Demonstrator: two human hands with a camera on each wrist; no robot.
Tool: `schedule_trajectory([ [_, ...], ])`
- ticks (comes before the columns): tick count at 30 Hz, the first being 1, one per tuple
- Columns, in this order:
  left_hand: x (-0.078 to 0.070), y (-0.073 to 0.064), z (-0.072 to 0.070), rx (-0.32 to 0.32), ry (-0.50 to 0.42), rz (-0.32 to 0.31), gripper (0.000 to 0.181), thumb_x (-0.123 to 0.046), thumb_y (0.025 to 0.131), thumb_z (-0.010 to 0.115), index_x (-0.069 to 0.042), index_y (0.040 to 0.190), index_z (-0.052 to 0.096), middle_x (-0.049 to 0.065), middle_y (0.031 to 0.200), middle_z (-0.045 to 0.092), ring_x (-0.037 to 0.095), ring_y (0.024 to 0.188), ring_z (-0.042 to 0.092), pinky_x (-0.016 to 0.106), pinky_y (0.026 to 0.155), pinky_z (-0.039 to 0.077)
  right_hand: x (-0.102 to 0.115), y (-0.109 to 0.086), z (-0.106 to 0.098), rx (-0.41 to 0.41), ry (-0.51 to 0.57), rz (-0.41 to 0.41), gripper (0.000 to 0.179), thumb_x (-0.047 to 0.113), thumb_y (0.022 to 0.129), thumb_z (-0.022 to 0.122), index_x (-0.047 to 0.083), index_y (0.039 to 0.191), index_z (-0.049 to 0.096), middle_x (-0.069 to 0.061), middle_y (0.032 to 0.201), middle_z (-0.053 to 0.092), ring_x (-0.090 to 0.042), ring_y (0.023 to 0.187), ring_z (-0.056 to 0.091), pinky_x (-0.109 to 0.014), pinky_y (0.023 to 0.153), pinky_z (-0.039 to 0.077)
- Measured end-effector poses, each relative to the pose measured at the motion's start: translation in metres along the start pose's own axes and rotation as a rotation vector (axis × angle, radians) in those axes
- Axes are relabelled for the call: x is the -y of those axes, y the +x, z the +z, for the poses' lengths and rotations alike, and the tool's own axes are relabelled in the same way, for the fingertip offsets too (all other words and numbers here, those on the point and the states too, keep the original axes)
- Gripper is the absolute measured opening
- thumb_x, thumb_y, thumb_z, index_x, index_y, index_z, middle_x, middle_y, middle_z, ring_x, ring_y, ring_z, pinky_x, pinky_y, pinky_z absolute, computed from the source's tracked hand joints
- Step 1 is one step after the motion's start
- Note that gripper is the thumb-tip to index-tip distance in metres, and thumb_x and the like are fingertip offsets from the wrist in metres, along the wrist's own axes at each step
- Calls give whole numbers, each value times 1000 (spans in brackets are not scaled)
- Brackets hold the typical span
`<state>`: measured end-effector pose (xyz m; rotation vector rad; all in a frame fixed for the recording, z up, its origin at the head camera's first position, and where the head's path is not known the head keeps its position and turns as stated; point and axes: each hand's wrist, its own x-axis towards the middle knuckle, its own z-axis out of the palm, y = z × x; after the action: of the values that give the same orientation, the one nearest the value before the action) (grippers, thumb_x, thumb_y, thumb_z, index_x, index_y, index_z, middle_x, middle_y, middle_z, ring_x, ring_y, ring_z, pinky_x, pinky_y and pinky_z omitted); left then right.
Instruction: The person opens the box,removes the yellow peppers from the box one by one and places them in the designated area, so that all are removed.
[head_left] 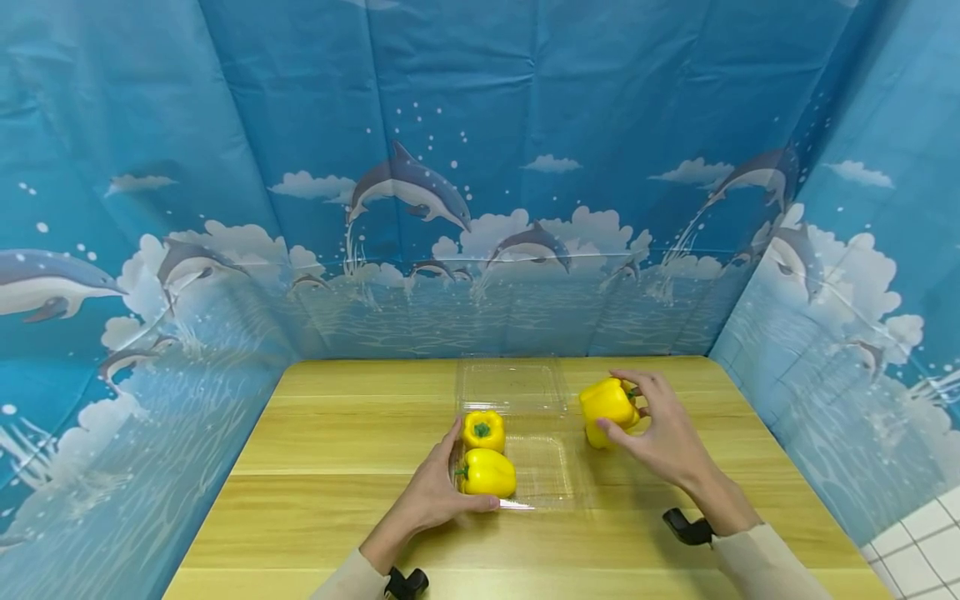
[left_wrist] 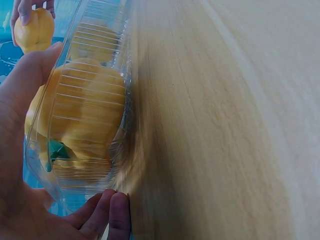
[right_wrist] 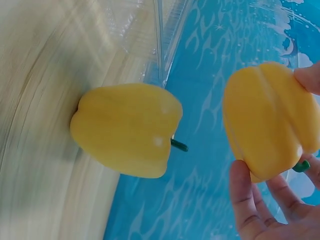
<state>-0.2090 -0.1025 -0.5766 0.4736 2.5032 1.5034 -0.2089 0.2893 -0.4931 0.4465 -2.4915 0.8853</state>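
Note:
A clear plastic clamshell container (head_left: 547, 504) lies on the table with its lid (head_left: 513, 385) folded back. Two yellow bell peppers fill its left side: one (head_left: 483, 432) with its stem up at the back, the other (head_left: 490, 475) on its side in front. My left hand (head_left: 431, 493) grips the container's left end, thumb at the front wall and fingers along the side. Raised off the table, a third yellow bell pepper (right_wrist: 265, 120) is held by my right hand (head_left: 667, 433) between thumb and fingers. Below it, another yellow bell pepper (right_wrist: 125, 130) stands on the table.
The wooden table (head_left: 337, 442) reaches back to a blue dolphin-print curtain (head_left: 480, 300), which also hangs along both sides. Black wrist mounts (head_left: 686, 527) sit on both forearms. White tiles (head_left: 930, 533) show at the lower right.

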Motion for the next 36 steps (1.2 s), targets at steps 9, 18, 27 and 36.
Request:
schedule_trajectory([
  [9, 0, 0, 0, -3, 6, -11, 144, -51, 84, 105, -19, 190, 13, 26, 188, 36, 49, 170, 46, 77, 135, 41, -8, 1, -4, -45, -13, 41, 77, 20, 96, 97, 7, 164, 62, -23, 148, 64, -36, 122, 65, -37, 86, 64],
  [18, 3, 2, 0, -9, 21, -6, 144, -53, 84, 105, -18, 190, 14, 26, 187, 38, 48, 169, 47, 76, 135, 42, -16, 2, -7, -94, -22, 41, 78, 18, 94, 97, 5, 163, 63, -24, 149, 65, -36, 119, 66, -23, 85, 58],
  [27, 4, 2, 0, 2, 0, -1, 144, -52, 84, 105, -19, 190, 13, 25, 187, 36, 46, 169, 48, 74, 136, 43, -24, 3, -9, -120, -33, 50, 79, 17, 94, 98, 4, 163, 63, -25, 148, 66, -37, 118, 66, -14, 84, 52],
  [36, 4, 2, 0, -3, 3, -1, 145, -51, 83, 105, -19, 190, 13, 26, 187, 36, 47, 169, 48, 74, 136, 42, -33, 1, -11, -142, -33, 85, 78, 18, 95, 98, 6, 163, 63, -27, 151, 65, -45, 123, 67, -11, 84, 49],
])
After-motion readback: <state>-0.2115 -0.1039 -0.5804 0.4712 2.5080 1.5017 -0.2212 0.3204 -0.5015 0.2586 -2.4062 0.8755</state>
